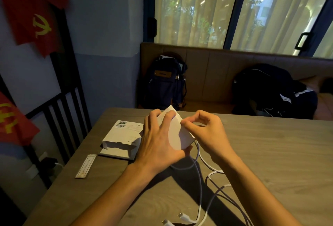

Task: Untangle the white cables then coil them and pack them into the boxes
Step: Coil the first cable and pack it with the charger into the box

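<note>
Fingers [152, 119] of the left hand [158, 141] curl over a tilted white box [177, 132] while the right hand [207, 132] pinches its edge. The white cables [200, 189] lie on the bench [270, 153] beneath; a second box [124, 135] alongside bears an unreadable barcode label.

Both my bare arms reach forward, side by side. My left grip [158, 141] wraps the white box [175, 135], fingers spread on top, thumb below. My right grip [207, 132] pinches the box's edge with thumb and first finger, other fingers curled.
</note>
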Available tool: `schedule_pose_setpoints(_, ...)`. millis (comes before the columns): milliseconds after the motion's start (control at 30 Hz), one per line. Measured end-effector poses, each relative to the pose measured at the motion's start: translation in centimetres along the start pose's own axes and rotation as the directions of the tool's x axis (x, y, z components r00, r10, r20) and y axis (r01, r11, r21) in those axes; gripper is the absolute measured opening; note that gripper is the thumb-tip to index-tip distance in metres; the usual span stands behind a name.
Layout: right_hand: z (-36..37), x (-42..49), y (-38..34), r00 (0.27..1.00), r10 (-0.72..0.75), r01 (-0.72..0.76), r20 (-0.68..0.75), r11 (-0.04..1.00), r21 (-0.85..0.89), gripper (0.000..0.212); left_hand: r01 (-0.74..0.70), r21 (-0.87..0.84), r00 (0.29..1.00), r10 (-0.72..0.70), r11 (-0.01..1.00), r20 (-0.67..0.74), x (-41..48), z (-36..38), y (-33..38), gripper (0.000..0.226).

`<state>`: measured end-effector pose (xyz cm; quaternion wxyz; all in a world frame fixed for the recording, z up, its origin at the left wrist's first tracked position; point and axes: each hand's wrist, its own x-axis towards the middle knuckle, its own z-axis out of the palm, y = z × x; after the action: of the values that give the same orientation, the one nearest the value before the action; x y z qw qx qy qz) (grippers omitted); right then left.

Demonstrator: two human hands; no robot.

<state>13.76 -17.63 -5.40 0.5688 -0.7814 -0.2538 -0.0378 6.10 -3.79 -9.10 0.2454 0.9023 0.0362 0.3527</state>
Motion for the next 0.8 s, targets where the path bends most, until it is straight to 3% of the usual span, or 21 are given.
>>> schedule_pose_setpoints(133, -0.6, 0.0, -0.1, 0.995, -0.041, 0.043, 0.093, 0.999, -0.014, 0.011, -0.023, 0.010, 1.000, 0.023, 1.000, 0.004, 0.0, -0.2, 0.0, 0.101)
schedule_pose_setpoints(433, -0.1, -1.1, -1.8, 0.978, -0.176, 0.171, 0.114, 0.984, 0.054, 0.022, -0.032, -0.095, 0.999, 0.034, 0.995, 0.020, 0.7, -1.0, 0.0, 0.104)
schedule_pose_setpoints(500, -0.2, -1.5, -2.5, 0.955, -0.248, 0.262, 0.166, 0.962, -0.070, 0.031, -0.018, -0.138, 0.999, 0.023, 0.990, 0.036, 0.7, -1.1, -0.3, 0.105)
schedule_pose_setpoints(567, 0.5, -1.9, -2.8, 0.932, -0.293, 0.349, 0.211, 0.882, -0.316, 0.039, 0.004, -0.152, 0.999, 0.002, 0.988, 0.039, 0.6, -1.0, -0.8, 0.098)
schedule_pose_setpoints(633, 1.4, -2.1, -2.6, 0.922, -0.310, 0.383, 0.230, 0.815, -0.436, 0.031, 0.039, -0.148, 0.998, -0.032, 0.988, 0.049, 0.5, -0.6, -1.2, 0.085)
schedule_pose_setpoints(700, 1.7, -2.1, -2.2, 0.919, -0.325, 0.392, 0.222, 0.798, -0.458, 0.025, 0.051, -0.123, 0.998, -0.044, 0.991, 0.055, 0.3, -0.2, -1.3, 0.080)
schedule_pose_setpoints(800, 1.6, -1.8, -1.2, 0.946, -0.270, 0.321, 0.181, 0.863, -0.389, 0.028, 0.054, -0.045, 0.996, -0.050, 0.998, 0.074, 0.3, 0.4, -1.1, 0.084)
